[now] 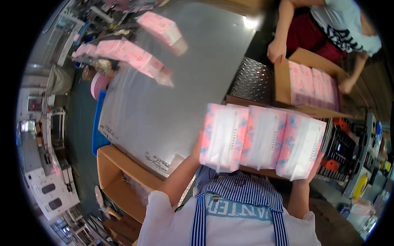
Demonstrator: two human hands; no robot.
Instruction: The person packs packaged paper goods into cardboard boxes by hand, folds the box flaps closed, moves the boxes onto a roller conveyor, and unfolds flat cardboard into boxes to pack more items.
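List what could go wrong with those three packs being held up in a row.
Slipping: the packs seem pinched between the left hand and right hand at the ends, so the middle pack might drop if the pressure eases.

Snagging: the row hides most of the cardboard box seemingly beneath it, so a corner might catch its edge.

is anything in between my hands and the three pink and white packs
Nothing visible: the bare left hand and bare right hand hold the row of three pink-and-white, flower-printed soft packs directly by its two ends, though the packs partly hide both grips.
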